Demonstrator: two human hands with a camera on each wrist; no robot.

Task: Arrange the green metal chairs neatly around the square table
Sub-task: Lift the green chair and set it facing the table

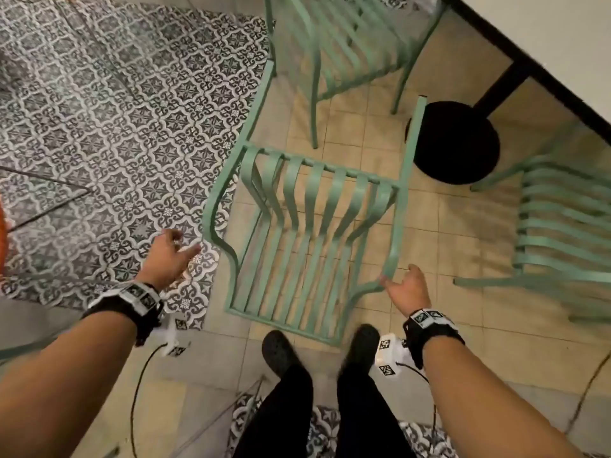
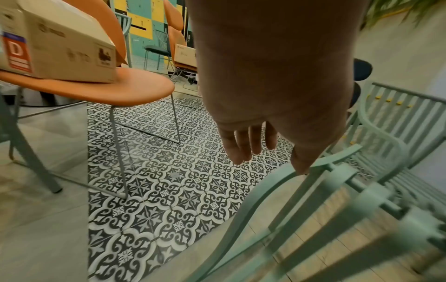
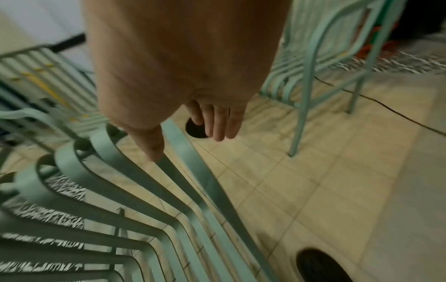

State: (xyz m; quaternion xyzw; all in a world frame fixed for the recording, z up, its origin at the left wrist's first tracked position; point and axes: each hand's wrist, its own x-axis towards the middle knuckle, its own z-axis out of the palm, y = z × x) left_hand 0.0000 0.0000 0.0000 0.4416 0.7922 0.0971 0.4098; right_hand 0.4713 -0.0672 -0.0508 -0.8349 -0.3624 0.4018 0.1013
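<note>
A green metal slatted chair (image 1: 310, 200) stands just ahead of my feet, its seat front toward me. My left hand (image 1: 172, 256) hovers open beside its left armrest (image 1: 211, 226); in the left wrist view the thumb (image 2: 301, 164) is at the armrest (image 2: 265, 190), contact unclear. My right hand (image 1: 406, 287) is open too, its thumb (image 3: 154, 150) touching the right armrest (image 3: 193, 162). A second green chair (image 1: 347, 44) stands farther ahead. A third (image 1: 562, 226) is at the right. The square table (image 1: 515, 51) with its black round base (image 1: 456, 143) is at the upper right.
An orange chair (image 2: 96, 89) carrying a cardboard box (image 2: 55, 43) stands to my left on the patterned tiles (image 1: 115, 110). A black cable (image 3: 386, 106) runs over the beige floor at the right. My shoes (image 1: 281, 352) are close to the chair's seat front.
</note>
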